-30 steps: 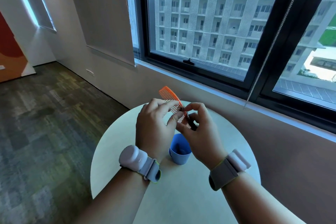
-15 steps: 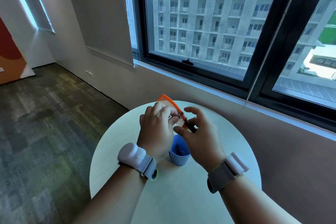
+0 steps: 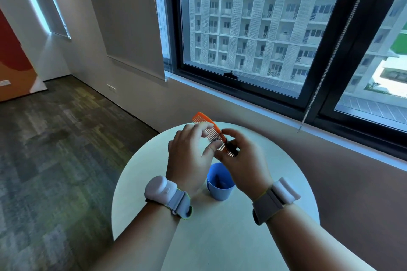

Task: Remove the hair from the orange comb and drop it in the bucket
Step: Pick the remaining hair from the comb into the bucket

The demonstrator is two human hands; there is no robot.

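Both my hands hold the orange comb (image 3: 204, 122) above the round table, its far end pointing up and left. My left hand (image 3: 189, 160) grips the middle of the comb, fingers across the teeth. My right hand (image 3: 246, 160) pinches a dark clump of hair (image 3: 231, 147) at the comb's near end. The small blue bucket (image 3: 220, 187) stands on the table just below and between my hands, with something dark inside. My fingers hide part of the comb.
The pale round table (image 3: 220, 237) stands close to a wall under a large window (image 3: 253, 39). A blind cord (image 3: 326, 68) hangs at the right. Carpeted floor (image 3: 55, 149) lies to the left. Both wrists wear strapped bands.
The comb has dropped a little and tilted flatter toward the table. My left fingers have shifted along the teeth, while my right fingers stay at the near end with the hair.
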